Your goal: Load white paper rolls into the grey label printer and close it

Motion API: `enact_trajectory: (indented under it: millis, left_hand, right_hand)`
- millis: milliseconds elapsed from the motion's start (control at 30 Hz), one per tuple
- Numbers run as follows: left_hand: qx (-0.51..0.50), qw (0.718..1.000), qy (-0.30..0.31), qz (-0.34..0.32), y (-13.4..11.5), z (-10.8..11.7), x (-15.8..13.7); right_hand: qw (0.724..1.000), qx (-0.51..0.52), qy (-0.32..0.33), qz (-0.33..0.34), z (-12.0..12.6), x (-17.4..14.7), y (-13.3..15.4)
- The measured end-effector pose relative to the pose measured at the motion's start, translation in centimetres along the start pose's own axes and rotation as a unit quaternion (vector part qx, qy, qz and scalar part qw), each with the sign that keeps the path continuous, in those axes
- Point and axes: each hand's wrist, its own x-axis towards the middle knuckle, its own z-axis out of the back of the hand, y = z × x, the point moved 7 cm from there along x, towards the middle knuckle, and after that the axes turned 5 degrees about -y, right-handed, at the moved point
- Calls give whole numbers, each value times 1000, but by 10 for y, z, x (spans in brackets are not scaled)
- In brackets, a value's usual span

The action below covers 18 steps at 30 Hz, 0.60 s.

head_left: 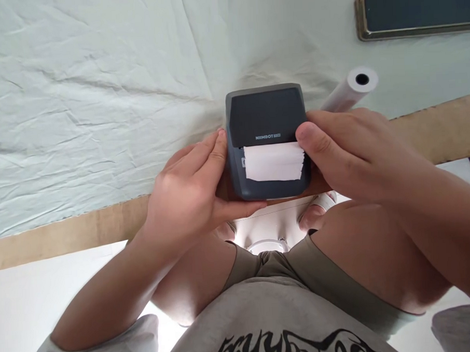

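Wooden edge [97, 226] of the table ran under both hands; the wrinkled cloth [99, 99] stretched wide ahead of and left of the left hand. Right side was tighter: white paper roll [338, 94] just beyond the right hand's knuckles, phone [418, 7] farther off past the roll. Printer [267, 115] sat between the hands, over the table edge. Left hand [184, 183] was part-spread, gripping it, fingers on the left side, thumb along the near edge. Right hand [346, 150] was bent around the right side, thumb on top at the torn paper strip's [273, 164] corner; fingers underneath were hidden, so maybe they supported the base, couldn't tell. Both forearms angled inward from the body, wrists near the table edge, backs of the hands up.
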Motion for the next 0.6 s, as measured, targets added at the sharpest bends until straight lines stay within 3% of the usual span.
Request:
enact_trajectory:
  millis: [233, 433, 600]
  left_hand:
    - [63, 997, 9, -35, -6, 0, 2]
    - [82, 996, 25, -13, -9, -4, 3]
    - [68, 997, 43, -15, -12, -9, 2]
  right_hand:
    - [995, -38, 56, -74, -3, 1, -1]
    - [988, -58, 65, -124, -5, -5, -4]
    - [973, -35, 82, -211, -5, -6, -3]
